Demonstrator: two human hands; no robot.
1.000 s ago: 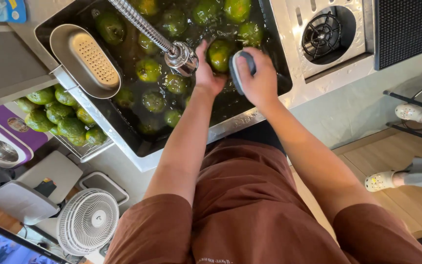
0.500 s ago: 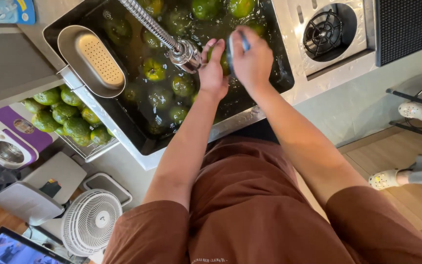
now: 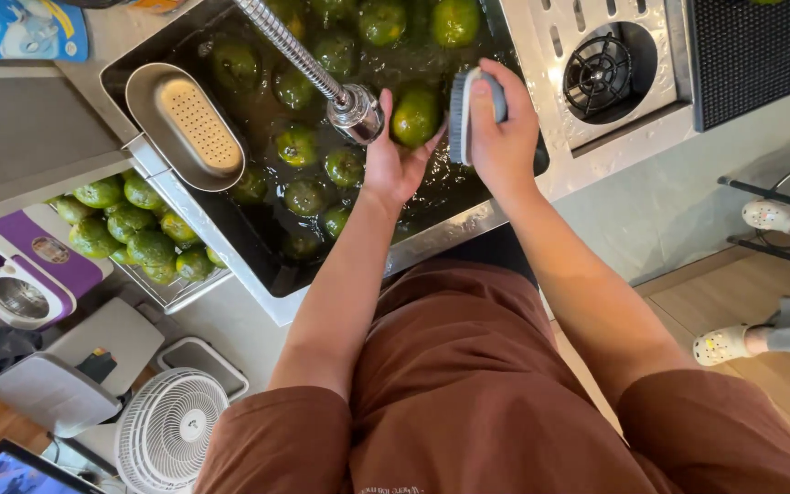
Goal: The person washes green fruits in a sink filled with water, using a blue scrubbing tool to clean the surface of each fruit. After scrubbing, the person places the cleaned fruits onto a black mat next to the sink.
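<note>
Fruit (image 3: 415,116), green citrus, is resting in cupped left hand (image 3: 395,165) under faucet head (image 3: 356,112); right hand (image 3: 502,137) is gripping scrub brush (image 3: 462,114) against it. Risk: wet fruit is likely slipping into sink (image 3: 258,265) w/ hard brushing.

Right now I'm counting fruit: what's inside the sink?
The sink holds dark water and many floating green citrus fruits. The left hand lifts one fruit. Anything sunk below the surface is hidden.
</note>
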